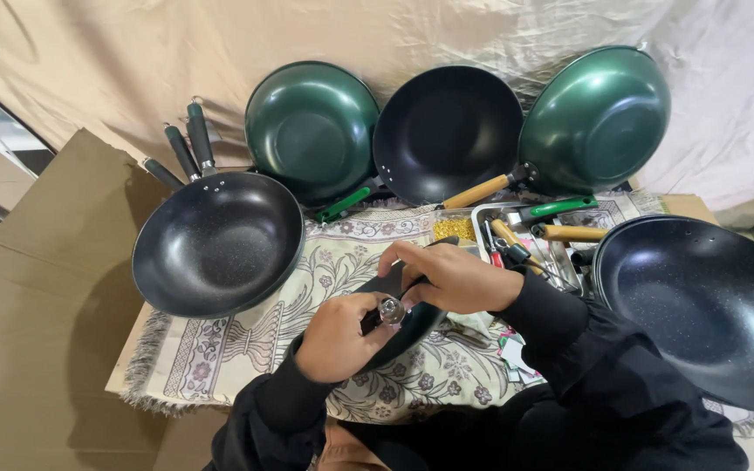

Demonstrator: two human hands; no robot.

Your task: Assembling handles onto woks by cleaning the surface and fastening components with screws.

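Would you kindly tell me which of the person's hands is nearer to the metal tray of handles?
Right. The right hand rests on the dark pan part just left of the metal tray; the left hand sits lower and farther left, gripping the small metal piece.

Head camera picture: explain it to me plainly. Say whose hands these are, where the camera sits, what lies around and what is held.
There is no machine here. A person wears a camera on the head, so the single picture looks down at that person's own two bare hands, with black sleeves. The left hand grips a dark curved piece, seemingly a pan handle, with a small shiny metal knob at its end. The right hand rests on top of that piece. Underneath lies a patterned cloth on brown cardboard. Around stand several pans: a black one at the left, two green ones and a black one propped against the backdrop, and a large black one at the right. A metal tray holds wooden and green handles and small parts.
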